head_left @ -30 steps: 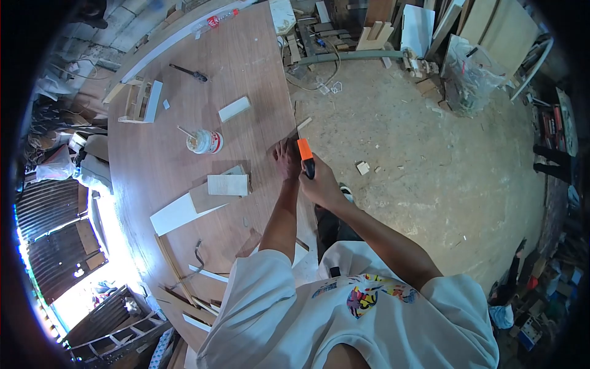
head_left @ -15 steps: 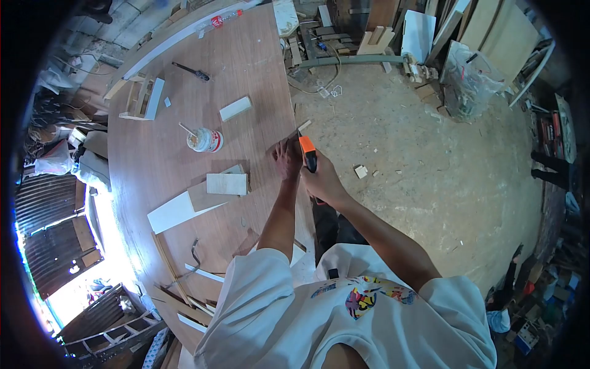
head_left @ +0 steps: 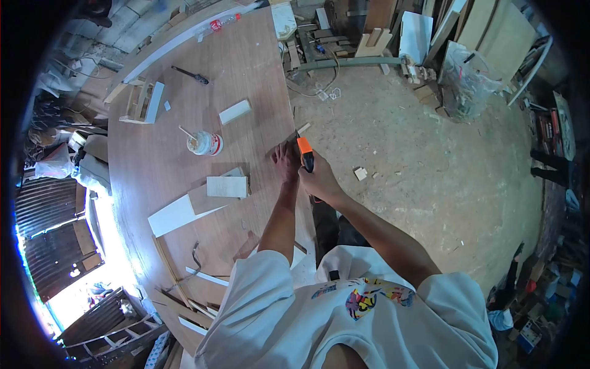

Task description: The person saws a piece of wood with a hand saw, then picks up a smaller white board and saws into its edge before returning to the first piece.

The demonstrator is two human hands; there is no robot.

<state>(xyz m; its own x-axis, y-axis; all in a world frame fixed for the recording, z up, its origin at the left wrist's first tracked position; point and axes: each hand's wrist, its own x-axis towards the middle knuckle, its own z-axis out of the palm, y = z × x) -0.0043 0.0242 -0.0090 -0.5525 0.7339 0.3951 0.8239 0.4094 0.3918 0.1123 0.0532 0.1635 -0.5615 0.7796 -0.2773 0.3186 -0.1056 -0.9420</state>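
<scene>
At the table's right edge, my right hand (head_left: pixel 319 178) is wrapped round the handle of an orange-and-black hand saw (head_left: pixel 305 147). Its thin dark blade points away from me, beside a small wood strip (head_left: pixel 304 128) that juts past the edge. Just left of the saw, my left hand (head_left: pixel 286 163) lies on the tabletop with fingers stretched forward; what is under it is hidden. Nearer me on the table, a pale wood block (head_left: pixel 227 186) rests on other boards, including a white board (head_left: pixel 172 215).
The wooden table (head_left: pixel 258 80) carries an open jar (head_left: pixel 206 143) with a stick in it, a white block (head_left: pixel 235 112), a dark tool (head_left: pixel 190 75), a small wooden frame (head_left: pixel 146 103) and a bottle (head_left: pixel 224 22). Wood scraps (head_left: pixel 361 174) and a plastic bag (head_left: pixel 467 83) are on the floor.
The saw and my right hand have shifted very slightly left. My left hand stays in nearly the same place, and the view has moved a little.
</scene>
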